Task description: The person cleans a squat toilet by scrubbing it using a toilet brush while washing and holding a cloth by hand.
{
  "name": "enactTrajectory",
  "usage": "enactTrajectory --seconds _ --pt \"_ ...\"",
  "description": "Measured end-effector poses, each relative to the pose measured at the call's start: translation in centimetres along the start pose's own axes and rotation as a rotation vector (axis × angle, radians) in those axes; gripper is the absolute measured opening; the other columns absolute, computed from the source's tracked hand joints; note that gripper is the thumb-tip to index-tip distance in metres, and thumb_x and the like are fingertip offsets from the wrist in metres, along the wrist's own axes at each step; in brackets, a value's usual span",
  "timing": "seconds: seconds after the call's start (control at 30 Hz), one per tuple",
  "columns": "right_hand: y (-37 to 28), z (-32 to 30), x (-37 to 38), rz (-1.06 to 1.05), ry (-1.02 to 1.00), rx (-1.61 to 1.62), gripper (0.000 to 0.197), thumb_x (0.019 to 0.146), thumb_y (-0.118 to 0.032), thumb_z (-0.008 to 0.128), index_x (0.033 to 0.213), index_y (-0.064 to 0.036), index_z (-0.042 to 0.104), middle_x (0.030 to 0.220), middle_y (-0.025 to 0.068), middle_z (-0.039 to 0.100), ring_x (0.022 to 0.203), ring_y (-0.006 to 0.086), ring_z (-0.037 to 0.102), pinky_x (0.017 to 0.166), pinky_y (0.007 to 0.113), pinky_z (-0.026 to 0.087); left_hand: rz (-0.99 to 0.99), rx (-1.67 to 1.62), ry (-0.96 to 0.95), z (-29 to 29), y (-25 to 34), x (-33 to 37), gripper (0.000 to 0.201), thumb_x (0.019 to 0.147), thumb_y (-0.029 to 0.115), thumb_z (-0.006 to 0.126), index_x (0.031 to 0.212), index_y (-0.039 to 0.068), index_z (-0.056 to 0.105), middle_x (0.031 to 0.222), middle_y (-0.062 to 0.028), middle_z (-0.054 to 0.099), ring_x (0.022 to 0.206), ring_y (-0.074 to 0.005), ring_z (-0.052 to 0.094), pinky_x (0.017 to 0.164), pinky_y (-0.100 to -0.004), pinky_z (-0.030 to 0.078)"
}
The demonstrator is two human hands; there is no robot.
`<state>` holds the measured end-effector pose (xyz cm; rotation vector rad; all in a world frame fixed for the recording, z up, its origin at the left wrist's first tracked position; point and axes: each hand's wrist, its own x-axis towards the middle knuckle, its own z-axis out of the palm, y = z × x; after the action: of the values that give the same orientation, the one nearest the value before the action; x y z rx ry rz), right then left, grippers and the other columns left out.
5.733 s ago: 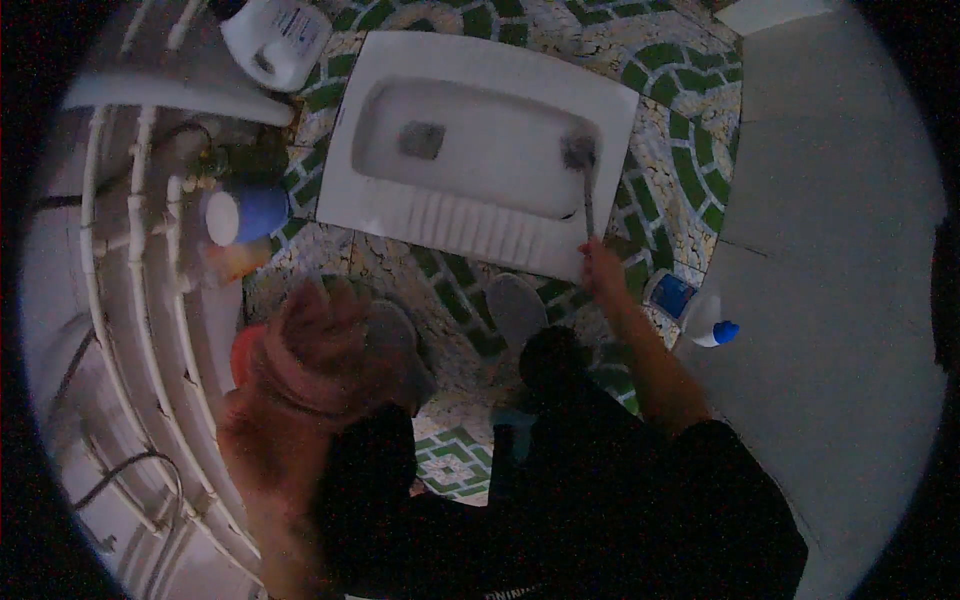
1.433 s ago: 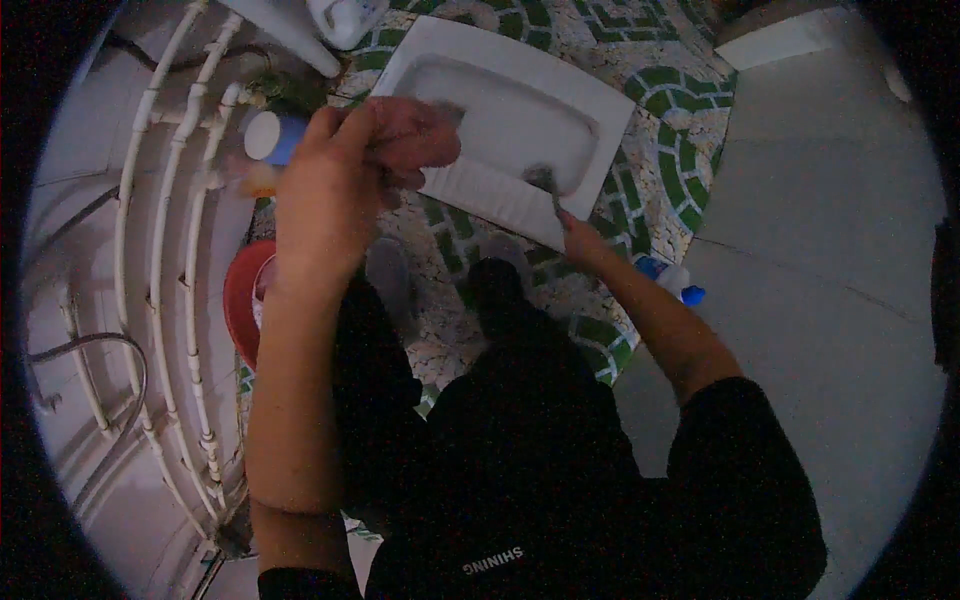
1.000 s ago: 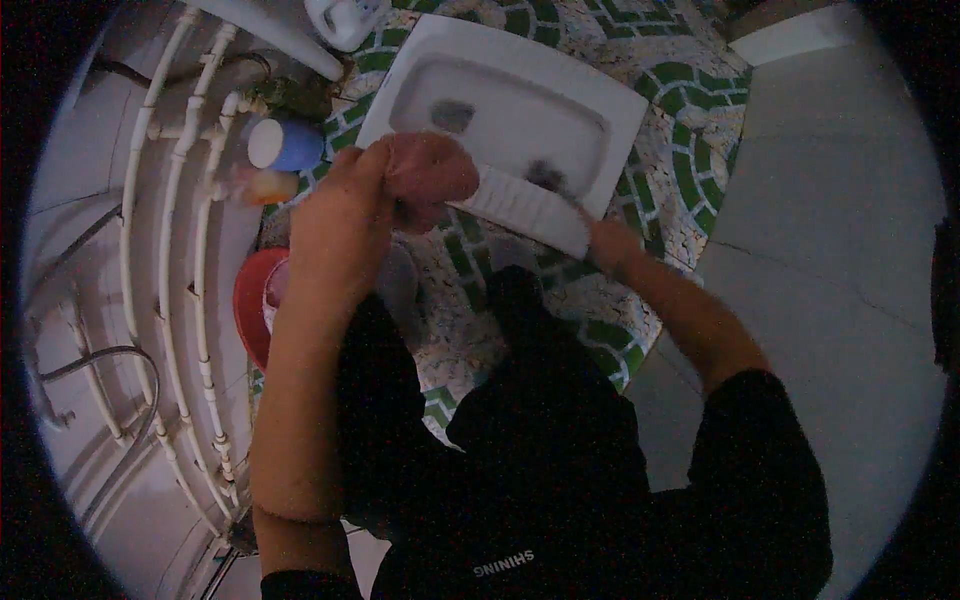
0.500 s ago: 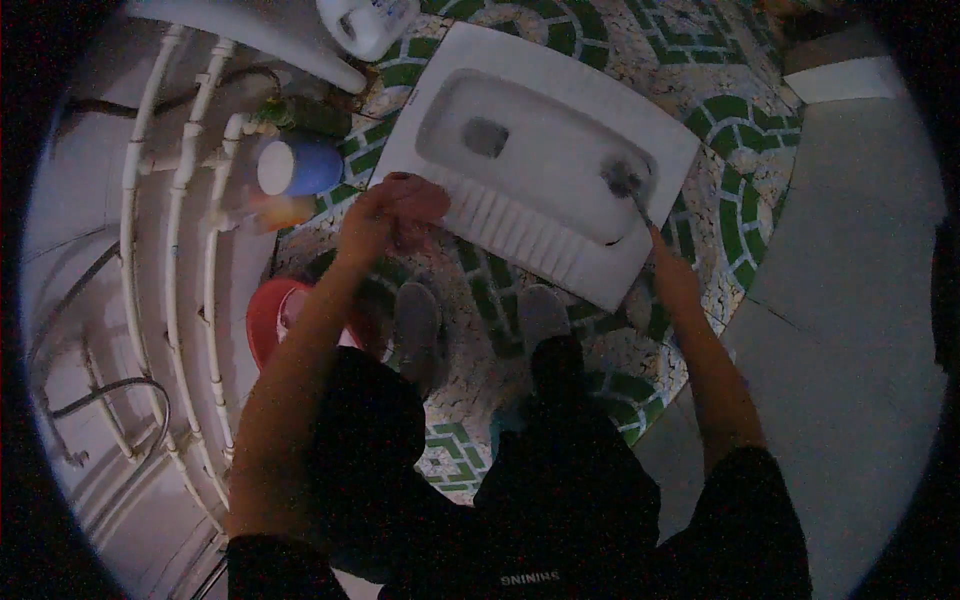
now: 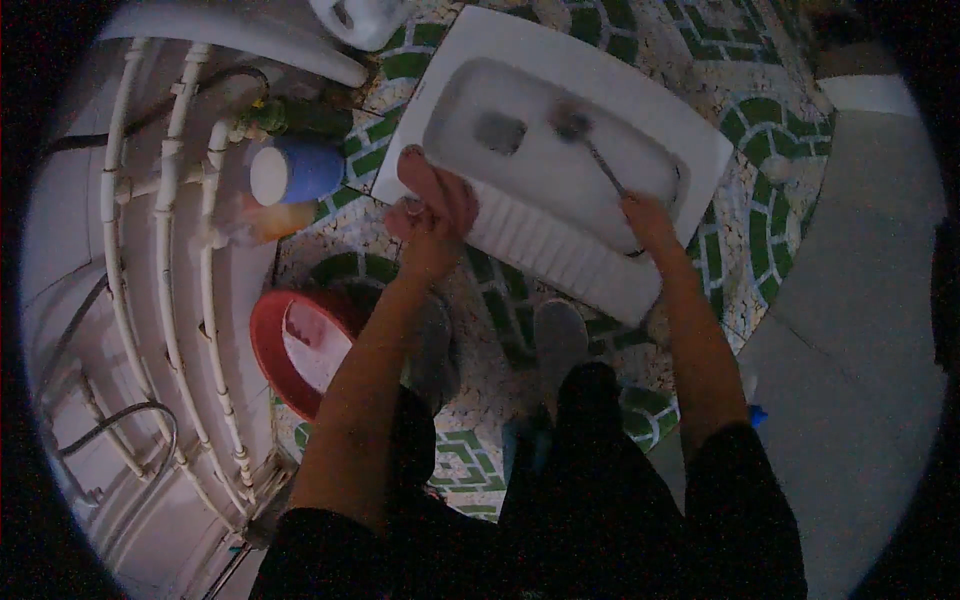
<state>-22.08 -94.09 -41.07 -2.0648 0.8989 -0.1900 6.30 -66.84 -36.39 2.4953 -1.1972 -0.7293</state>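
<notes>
The right hand [image 5: 648,212] has its grip clamped on the thin handle of a toilet brush [image 5: 590,150], whose dark bristled head lies inside the bowl of the white squat toilet pan [image 5: 700,160], just beside the drain hole. The brush looks light, with a stiff narrow shaft and a springy head; wet, it would likely be slippery, so the far end of the handle, where the hand has it, seems the sound place to take hold. The pan itself is hard glazed ceramic, fixed in the green-and-white mosaic floor [image 5: 760,110]. The left hand [image 5: 432,210] hovers over the pan's near-left rim, fingers bunched together; whether it pinches anything cannot be told. Left of the pan lies a blue-and-white container [image 5: 295,170] on its side, with a clear bottle [image 5: 260,220] of orange liquid just below it. Nearer the person than those, a red basin [image 5: 300,340] holds something pale, perhaps water. Beyond the pan's far-left corner stands a white jug [image 5: 360,18], contents hidden
</notes>
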Motion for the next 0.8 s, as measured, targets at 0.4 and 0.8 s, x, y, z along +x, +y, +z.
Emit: enactTrajectory --seconds 0.4,0.8 --pt "-4.5 7.9 7.4 0.188 0.039 0.454 0.026 0.07 -0.024 0.069 0.06 -0.0039 0.055 0.05 0.0033 0.047 0.042 0.0157 0.043 0.041 0.03 0.034 0.323 0.375 -0.244 -1.1 -0.9 1.8 0.052 0.064 0.019 0.06 0.114 0.008 0.047 0.114 -0.0257 0.043 0.109 -0.0416 0.038 0.092 -0.0504 0.032" --pt "-0.5 -2.5 -16.3 0.796 0.305 0.648 0.02 0.073 -0.025 0.067 0.067 -0.0122 0.053 0.054 -0.0054 0.04 0.045 0.0068 0.034 0.04 0.021 0.025 0.605 0.588 0.113 -0.2 -2.1 1.3 0.05 0.068 0.018 0.055 0.116 0.005 0.047 0.122 -0.0253 0.04 0.116 -0.0435 0.033 0.1 -0.0496 0.025"
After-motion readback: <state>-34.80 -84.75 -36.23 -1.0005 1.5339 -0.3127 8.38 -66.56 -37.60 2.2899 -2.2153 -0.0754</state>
